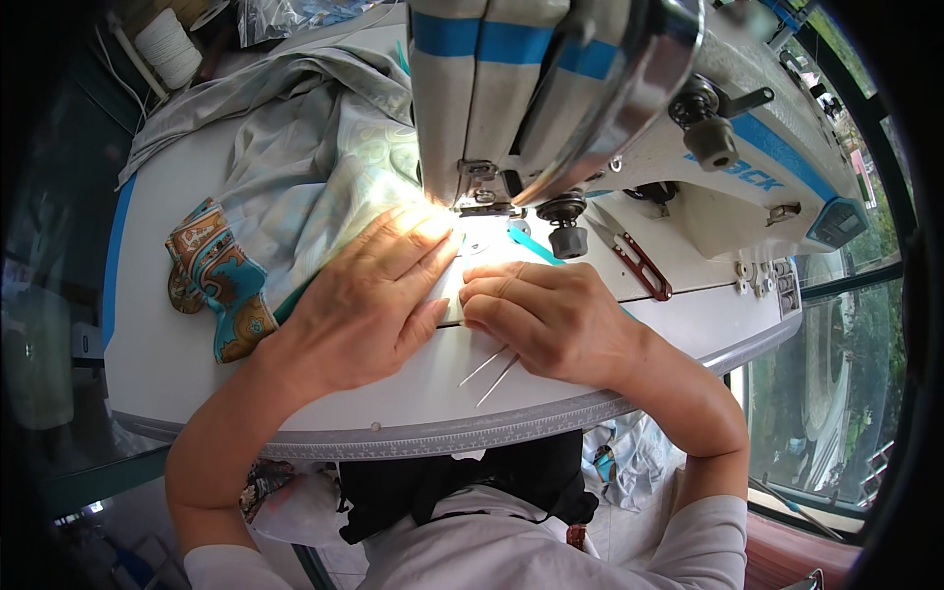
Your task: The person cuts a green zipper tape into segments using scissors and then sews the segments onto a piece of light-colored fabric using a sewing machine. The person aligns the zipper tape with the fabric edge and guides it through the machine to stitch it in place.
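My left hand (369, 295) lies flat on pale grey-green patterned fabric (295, 197), its fingertips close to the brightly lit needle area of a white sewing machine (787, 187). The fabric's end has a brown and teal paisley piece (221, 280), left of my wrist. Just right of the needle, my right hand (551, 320) is closed, fingers curled and pressed down. Two thin metal prongs of tweezers (489, 377) stick out from under its palm. A teal strip (536, 246) runs from the presser foot toward that hand. Glare hides the stitching point.
Red-handled thread snips (644, 267) lie on the machine bed. Several bobbins (762, 280) stand at the table's right end. A white thread cone (167, 49) is at the back left. The table's curved front edge carries a measuring tape (442, 433). Light cloth (634, 457) hangs below.
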Tool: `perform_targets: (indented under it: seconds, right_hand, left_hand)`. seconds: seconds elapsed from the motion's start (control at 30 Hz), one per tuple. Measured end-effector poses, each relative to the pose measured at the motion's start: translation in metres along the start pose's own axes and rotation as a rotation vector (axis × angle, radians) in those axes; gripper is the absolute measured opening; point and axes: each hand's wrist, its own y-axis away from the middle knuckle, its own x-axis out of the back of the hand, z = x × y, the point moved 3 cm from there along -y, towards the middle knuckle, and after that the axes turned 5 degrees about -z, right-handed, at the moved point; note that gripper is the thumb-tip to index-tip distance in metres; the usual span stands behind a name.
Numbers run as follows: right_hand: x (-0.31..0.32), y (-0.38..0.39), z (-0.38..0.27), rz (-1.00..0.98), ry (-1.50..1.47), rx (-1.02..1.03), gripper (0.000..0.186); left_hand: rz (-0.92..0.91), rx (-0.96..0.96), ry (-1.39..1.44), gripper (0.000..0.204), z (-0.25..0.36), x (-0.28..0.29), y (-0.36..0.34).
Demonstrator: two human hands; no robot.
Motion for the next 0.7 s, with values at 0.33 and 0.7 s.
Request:
perform_targets:
  seconds: [0.33,0.7]
  right_hand:
    - [0.000,-0.001,0.000,0.053,-0.002,0.023,0.017]
    - [-0.001,0.000,0.000,0.032,0.006,0.014,0.022]
  left_hand:
    - [-0.031,-0.028,0.124,0.054,-0.009,0.006,0.002]
    - [-0.029,-0.047,0.135,0.057,-0.012,0.007,0.001]
